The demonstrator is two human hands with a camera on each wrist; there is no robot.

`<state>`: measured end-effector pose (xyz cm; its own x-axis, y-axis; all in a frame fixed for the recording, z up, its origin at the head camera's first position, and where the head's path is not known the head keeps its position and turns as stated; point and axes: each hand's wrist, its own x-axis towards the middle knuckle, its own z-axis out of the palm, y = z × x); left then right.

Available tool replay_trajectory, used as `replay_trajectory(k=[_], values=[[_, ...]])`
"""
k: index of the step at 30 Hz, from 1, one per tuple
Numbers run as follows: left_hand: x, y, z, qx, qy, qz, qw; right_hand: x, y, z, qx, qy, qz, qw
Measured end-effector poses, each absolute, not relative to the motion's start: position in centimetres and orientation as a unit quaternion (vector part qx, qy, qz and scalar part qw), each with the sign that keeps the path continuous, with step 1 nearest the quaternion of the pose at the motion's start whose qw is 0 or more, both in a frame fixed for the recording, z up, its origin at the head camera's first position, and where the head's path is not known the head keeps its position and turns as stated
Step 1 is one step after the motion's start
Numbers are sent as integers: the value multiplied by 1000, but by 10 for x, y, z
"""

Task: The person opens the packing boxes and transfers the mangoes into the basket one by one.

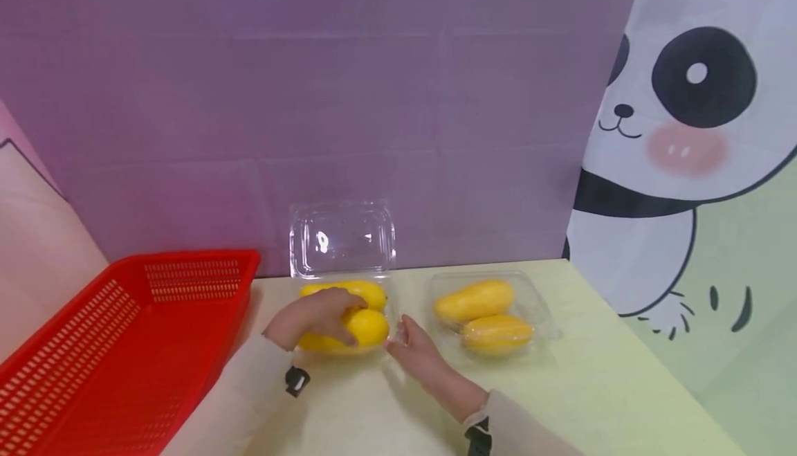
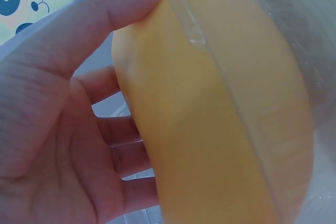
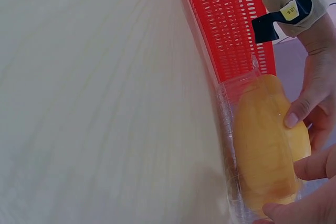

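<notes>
An open clear plastic clamshell box [image 1: 394, 304] stands at the table's middle with two long, smooth yellow fruits in it. My left hand [image 1: 324, 317] reaches over the box and grips the front yellow fruit [image 1: 370, 328], thumb on the near side and fingers on the far side. That same fruit [image 2: 199, 119] fills much of the left wrist view, the box's clear edge crossing it. Behind it lies the rear yellow fruit [image 1: 367, 292], partly covered by the hand. At the box's right end, my right hand [image 1: 420, 353] pinches the rim between thumb and fingers.
The box's raised lid [image 1: 342, 241] leans toward the purple backdrop. To the right, a second clear box [image 1: 538, 304] holds two yellow fruits. A large red perforated basket [image 1: 168, 345] occupies the left side. A panda-printed wall [image 1: 672, 234] borders the table on the right.
</notes>
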<state>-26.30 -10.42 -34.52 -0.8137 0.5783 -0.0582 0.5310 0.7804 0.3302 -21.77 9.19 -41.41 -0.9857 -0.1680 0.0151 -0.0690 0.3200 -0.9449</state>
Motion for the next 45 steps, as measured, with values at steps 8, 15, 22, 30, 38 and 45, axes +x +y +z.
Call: replay_trajectory(k=[8, 15, 22, 30, 38, 45], values=[[-260, -103, -340, 268, 947, 158, 82, -214, 93, -411, -68, 814, -574, 55], [-261, -103, -331, 256, 953, 143, 81, -210, 95, -406, -84, 826, -555, 47], [-261, -105, -321, 253, 955, 130, 84, -210, 94, -406, -76, 818, -569, 49], [-260, -109, -314, 245, 957, 126, 90, -212, 92, -407, -64, 814, -575, 51], [-256, -111, -308, 253, 954, 132, 89, -212, 94, -411, -69, 806, -586, 49], [-250, -115, -300, 233, 957, 143, 94, -213, 95, -412, -70, 806, -586, 51]])
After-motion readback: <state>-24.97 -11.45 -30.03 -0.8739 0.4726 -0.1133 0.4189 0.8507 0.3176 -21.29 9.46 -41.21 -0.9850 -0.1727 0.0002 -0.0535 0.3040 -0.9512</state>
